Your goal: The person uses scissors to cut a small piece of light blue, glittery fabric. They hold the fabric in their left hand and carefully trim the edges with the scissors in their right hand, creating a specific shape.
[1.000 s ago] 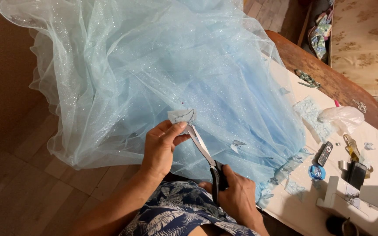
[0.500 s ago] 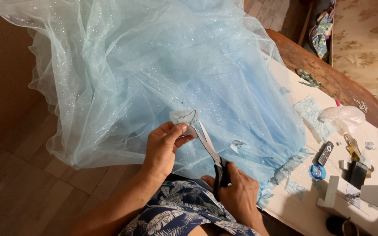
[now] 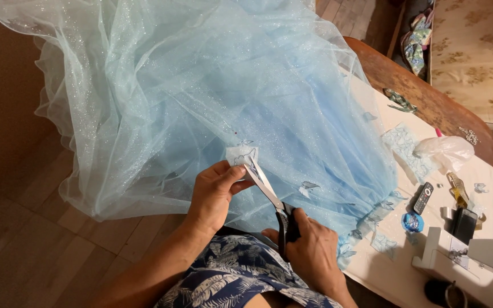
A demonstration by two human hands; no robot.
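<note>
A big pale-blue glittery tulle dress spreads over my lap and the table's left side. My left hand pinches a small pale lace applique piece against the tulle. My right hand grips the black handles of a pair of scissors. The silver blades point up and left, their tips at the applique's edge.
At right a white table carries lace scraps, a black remote, a blue round tape, a plastic bag and a white sewing machine. A brown wooden table edge lies beyond. Wood floor at left.
The scissor blades have shifted slightly along the applique while my left hand keeps pinching it. The dress has barely moved.
</note>
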